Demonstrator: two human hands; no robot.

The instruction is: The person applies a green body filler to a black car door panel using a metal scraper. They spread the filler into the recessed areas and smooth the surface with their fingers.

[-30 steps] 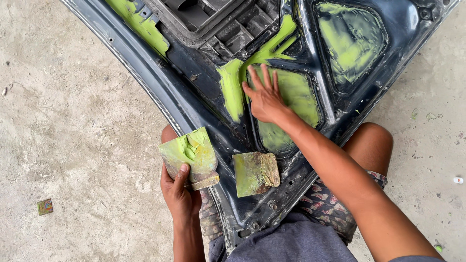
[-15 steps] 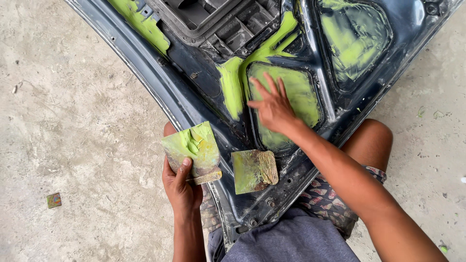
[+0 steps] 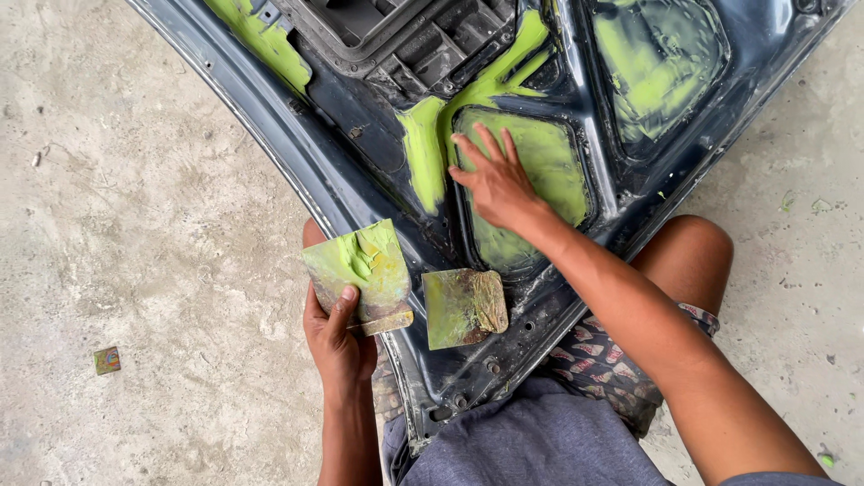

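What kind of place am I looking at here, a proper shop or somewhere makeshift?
Probably a makeshift auto-body work spot. The dark car panel lies on a bare concrete floor, smeared with green filler; the left hand holds a filler-loaded board.

Arms bare, no sleeves or gloves. Grey shirt (image 3: pixel 540 441). Patterned dark shorts (image 3: pixel 612 360) with light motifs. Knees bare.

Seen from a single head-worn camera looking almost straight down, close above the person's lap: a dark car panel (image 3: pixel 360 180) smeared with green filler fills the upper frame, bare concrete floor (image 3: pixel 135 225) runs along both sides, knees at bottom.
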